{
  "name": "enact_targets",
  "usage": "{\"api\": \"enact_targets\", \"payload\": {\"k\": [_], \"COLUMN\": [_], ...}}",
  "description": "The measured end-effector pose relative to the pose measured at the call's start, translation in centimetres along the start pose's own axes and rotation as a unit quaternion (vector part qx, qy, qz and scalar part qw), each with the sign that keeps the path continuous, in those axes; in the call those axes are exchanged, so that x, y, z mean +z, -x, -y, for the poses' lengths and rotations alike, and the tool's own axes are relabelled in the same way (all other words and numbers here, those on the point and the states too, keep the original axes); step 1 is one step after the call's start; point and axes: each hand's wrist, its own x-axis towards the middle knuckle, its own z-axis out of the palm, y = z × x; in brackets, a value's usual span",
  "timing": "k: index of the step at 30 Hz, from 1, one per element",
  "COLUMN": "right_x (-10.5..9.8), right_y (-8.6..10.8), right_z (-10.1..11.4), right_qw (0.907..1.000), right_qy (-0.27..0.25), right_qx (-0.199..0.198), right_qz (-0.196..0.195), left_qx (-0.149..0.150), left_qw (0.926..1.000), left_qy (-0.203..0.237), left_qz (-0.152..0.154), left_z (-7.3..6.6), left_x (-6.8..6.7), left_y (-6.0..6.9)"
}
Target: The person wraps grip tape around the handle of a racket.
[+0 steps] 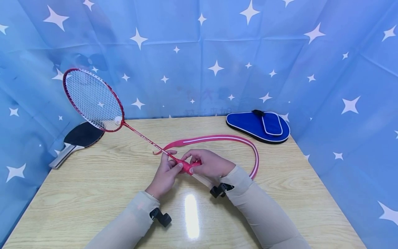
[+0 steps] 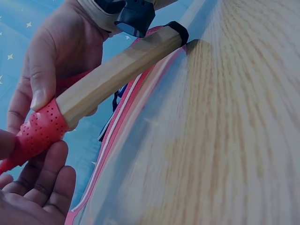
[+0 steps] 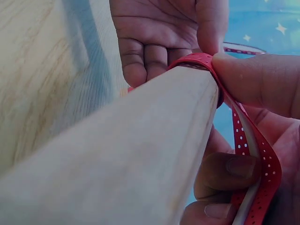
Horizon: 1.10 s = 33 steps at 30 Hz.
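Observation:
A red badminton racket slants up to the left, its strung head raised above the table's far left. Its bare wooden handle shows pale, with a black cap at the end. Red perforated grip tape is wrapped round the handle's upper part. My left hand pinches the racket at the wrapped part, thumb on the tape. My right hand holds the tape against the handle between thumb and fingers. From there the loose tape loops behind the right hand across the table; in the right wrist view it hangs past curled fingers.
A table tennis bat with black rubber lies at the far left, partly behind the racket head. A small white ball shows near the racket's throat. At the back right sits a blue bat case. Starred blue cloth surrounds the wooden table.

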Motion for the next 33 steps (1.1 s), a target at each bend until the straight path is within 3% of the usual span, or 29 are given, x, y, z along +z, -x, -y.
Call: {"api": "enact_targets", "payload": {"k": [14,22,33], "right_x": [0.7,0.0,-0.5], "right_y": [0.1,0.1,0.4], "right_z": [0.8,0.6,0.7], "right_qw": [0.9996,0.9993,0.9994], "right_qy": [0.019,0.032,-0.005], "right_qx": [-0.015,-0.018,0.016], "right_qz": [-0.013,0.009,0.03], "left_qx": [-0.002,-0.014,-0.02], "left_qw": [0.9997,0.9998,0.9997], "left_qy": [-0.002,0.002,0.007], "left_qz": [-0.026,-0.014,-0.007], "left_z": [0.2,-0.1,-0.1], "left_x": [0.3,0.2,0.2], "left_y": [0.1,0.1,0.1]}}
